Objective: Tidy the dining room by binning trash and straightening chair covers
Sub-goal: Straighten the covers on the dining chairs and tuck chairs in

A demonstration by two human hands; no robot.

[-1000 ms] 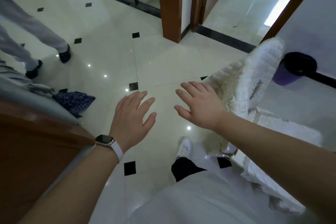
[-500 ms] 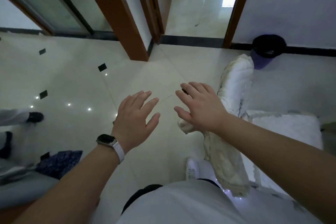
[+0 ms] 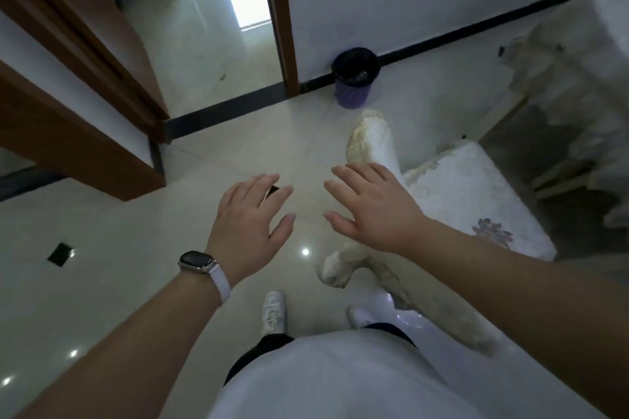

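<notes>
A chair with a white quilted cover (image 3: 473, 194) stands just to my right, its covered backrest (image 3: 372, 143) upright below my right hand. My right hand (image 3: 374, 207) hovers over the backrest with fingers spread, holding nothing. My left hand (image 3: 248, 224), a watch on its wrist, floats over bare floor with straight fingers and is empty. A purple bin with a black liner (image 3: 354, 78) stands by the far wall beside a doorway.
A second white-covered chair (image 3: 575, 54) shows at the upper right edge. Brown door frames (image 3: 282, 20) and a wooden post (image 3: 78, 133) border the glossy tiled floor. My white shoes (image 3: 274, 311) stand on the tiles below.
My view has swung to the right: the bin and covered chair now sit nearer the middle, a second covered chair has appeared, and the other person's feet have left the frame. Both hands stay spread and empty.
</notes>
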